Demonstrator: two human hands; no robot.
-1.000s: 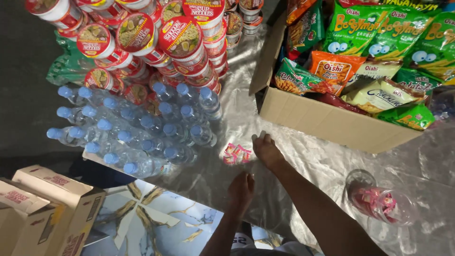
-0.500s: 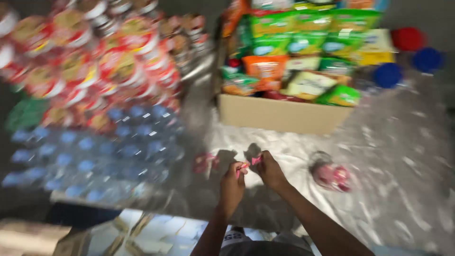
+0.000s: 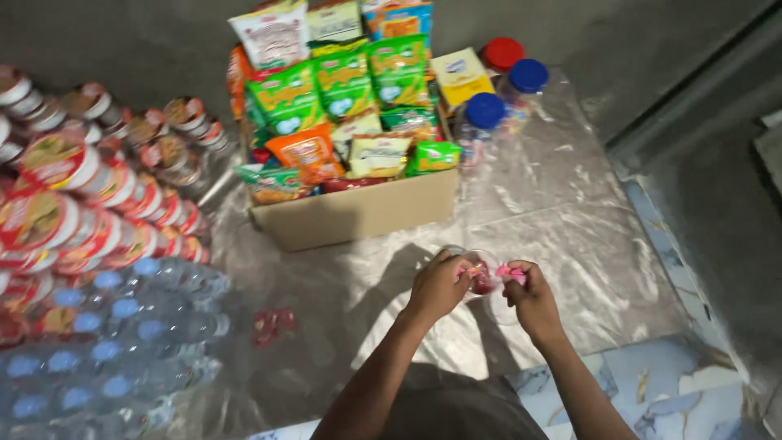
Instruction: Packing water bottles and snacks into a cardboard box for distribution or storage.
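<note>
Left hand (image 3: pixel 440 285), right hand (image 3: pixel 531 295) seemingly pinching

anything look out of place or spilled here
One small red packet lies alone on the plastic sheet, apart from the snack box and the pink sweets in both hands. Nothing looks spilled.

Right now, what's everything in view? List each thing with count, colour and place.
cardboard box: one, tan, centre, open
snack bags: many, green, orange, white, yellow, packed in the box
lidded jars: three, clear, two blue lids, one red, right of the box
cup noodles: many, red and white, stacked at left
water bottles: many, clear with blue caps, lower left, wrapped
small red packets: count unclear, on the plastic sheet near the bottles
plastic sheet: one, clear, over the floor
pink wrapper: one, between both hands
clear container: one, behind the hands
left hand: pinching the wrapper
right hand: pinching the wrapper
</note>
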